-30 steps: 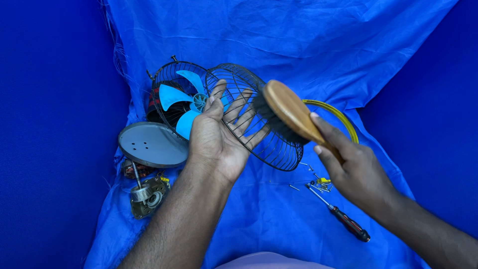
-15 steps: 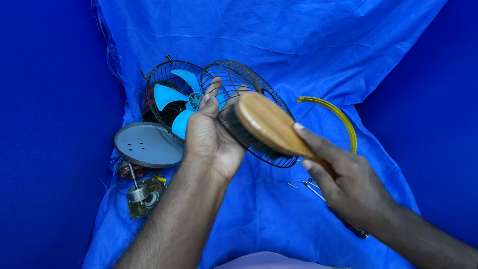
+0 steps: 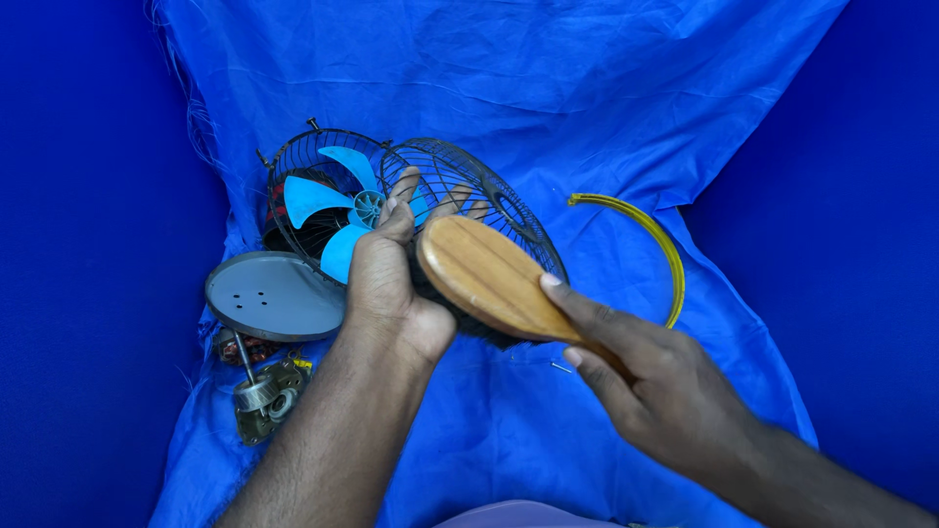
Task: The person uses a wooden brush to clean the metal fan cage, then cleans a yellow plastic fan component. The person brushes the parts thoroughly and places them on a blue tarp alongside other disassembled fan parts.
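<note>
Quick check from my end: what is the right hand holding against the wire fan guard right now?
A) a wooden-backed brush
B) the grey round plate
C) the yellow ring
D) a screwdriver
A: the right hand grips a wooden-backed brush laid over the wire fan guard, which the left hand supports; the yellow ring and grey round plate lie untouched on the blue cloth.

No packages, labels, signs or screens appear anywhere in view, neither near either hand's grip nor on the blue cloth.
</note>
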